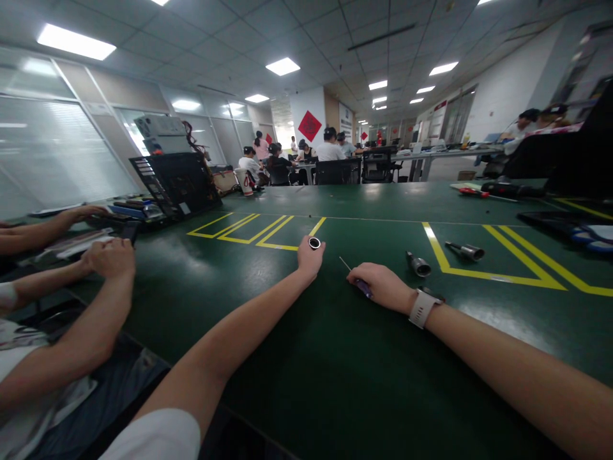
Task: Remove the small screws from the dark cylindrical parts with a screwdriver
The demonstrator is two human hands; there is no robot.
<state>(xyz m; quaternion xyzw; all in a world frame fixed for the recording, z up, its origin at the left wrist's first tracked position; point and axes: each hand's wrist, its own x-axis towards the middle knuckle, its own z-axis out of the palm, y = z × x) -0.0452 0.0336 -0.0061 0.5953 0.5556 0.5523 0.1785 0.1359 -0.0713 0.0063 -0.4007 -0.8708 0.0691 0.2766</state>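
Note:
My left hand [310,257] is wrapped round a metal socket [314,243], whose round open end faces up toward me. To its right, my right hand [378,284] holds a small screwdriver [363,287] with a dark purple handle; its thin shaft points up and left toward the left hand, without touching it. Two metal sockets with narrow shanks lie on the green table [306,358] beyond my right wrist: one socket [419,264] outside the yellow tape, the other socket [467,251] within the taped outline.
Yellow tape [498,278] marks several outlines. At the far right lie a red screwdriver [472,191], a power tool [512,190] and a black tray [550,222]. A black equipment case [179,182] stands back left. Another person's hands [111,257] are at the left edge.

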